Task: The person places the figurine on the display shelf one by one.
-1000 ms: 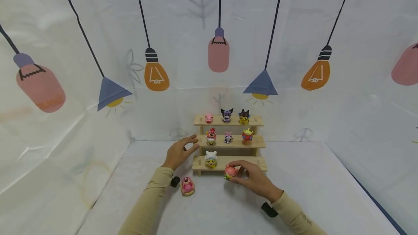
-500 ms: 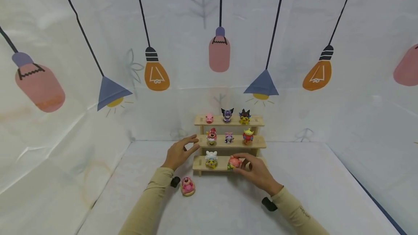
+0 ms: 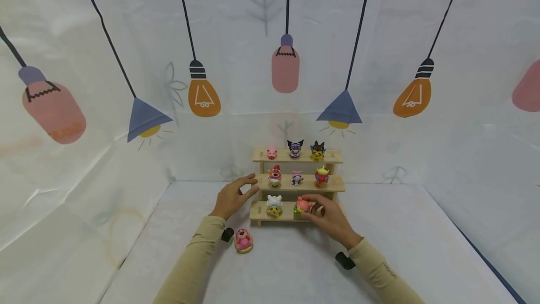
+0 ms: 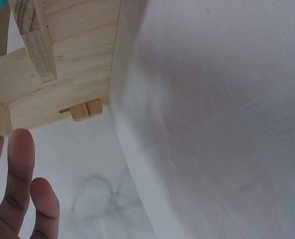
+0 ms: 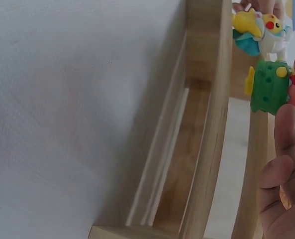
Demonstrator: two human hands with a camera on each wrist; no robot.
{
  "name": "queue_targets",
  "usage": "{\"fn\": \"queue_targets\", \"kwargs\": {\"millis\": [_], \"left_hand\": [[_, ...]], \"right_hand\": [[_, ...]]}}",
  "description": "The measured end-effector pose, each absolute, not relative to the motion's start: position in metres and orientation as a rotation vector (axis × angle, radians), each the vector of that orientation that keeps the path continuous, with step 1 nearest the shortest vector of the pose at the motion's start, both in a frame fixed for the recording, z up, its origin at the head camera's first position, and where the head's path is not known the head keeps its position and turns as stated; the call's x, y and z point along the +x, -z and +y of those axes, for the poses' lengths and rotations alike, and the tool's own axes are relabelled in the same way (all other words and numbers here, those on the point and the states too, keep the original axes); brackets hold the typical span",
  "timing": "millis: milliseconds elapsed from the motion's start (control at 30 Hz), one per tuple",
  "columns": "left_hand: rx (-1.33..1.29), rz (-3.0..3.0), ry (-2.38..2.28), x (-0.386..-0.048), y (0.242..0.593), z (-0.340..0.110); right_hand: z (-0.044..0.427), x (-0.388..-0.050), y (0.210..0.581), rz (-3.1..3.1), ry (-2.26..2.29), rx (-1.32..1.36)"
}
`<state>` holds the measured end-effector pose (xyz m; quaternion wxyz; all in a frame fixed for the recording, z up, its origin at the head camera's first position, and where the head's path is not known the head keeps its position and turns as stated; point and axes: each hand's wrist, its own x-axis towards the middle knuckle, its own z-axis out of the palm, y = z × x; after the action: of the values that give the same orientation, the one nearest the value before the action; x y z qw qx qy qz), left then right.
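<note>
My right hand pinches a pink-headed figurine at the middle of the bottom step of a wooden display shelf. In the right wrist view the figurine's green body is close to the step; whether it touches the wood I cannot tell. A white-hooded yellow figurine stands to its left. At the shelf's left side is my left hand, its fingers loosely bent; in the left wrist view the fingertips are beside the wood, holding nothing.
The middle step bears a red-capped figurine, a small purple one and a green-headed one. On top are a pink pig and two dark-eared figurines. A pink bear figurine lies on the white table.
My right hand has brought the pink-headed figurine up from in front of the shelf onto or just over the bottom step. The left hand has stayed at the shelf's side.
</note>
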<state>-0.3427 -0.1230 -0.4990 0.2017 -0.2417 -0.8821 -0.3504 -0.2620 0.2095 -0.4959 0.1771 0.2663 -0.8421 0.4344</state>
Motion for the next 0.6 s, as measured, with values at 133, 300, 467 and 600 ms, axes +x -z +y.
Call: {"fn": "queue_targets", "kwargs": {"millis": [133, 300, 467, 600], "left_hand": [[-0.677, -2.463, 0.973, -0.342, 0.498, -0.122], [-0.684, -2.450, 0.971, -0.342, 0.498, -0.122], [-0.692, -2.446, 0.983, -0.343, 0.499, -0.122], [-0.690, -2.451, 0.981, -0.344, 0.500, -0.123]], "right_hand": [[0.208, -0.265, 0.499, -2.388, -1.248, 0.749], [0.208, -0.267, 0.503, -2.408, -1.256, 0.726], [0.209, -0.268, 0.507, -2.394, -1.238, 0.751], [0.208, -0.268, 0.508, -2.390, -1.246, 0.751]]}}
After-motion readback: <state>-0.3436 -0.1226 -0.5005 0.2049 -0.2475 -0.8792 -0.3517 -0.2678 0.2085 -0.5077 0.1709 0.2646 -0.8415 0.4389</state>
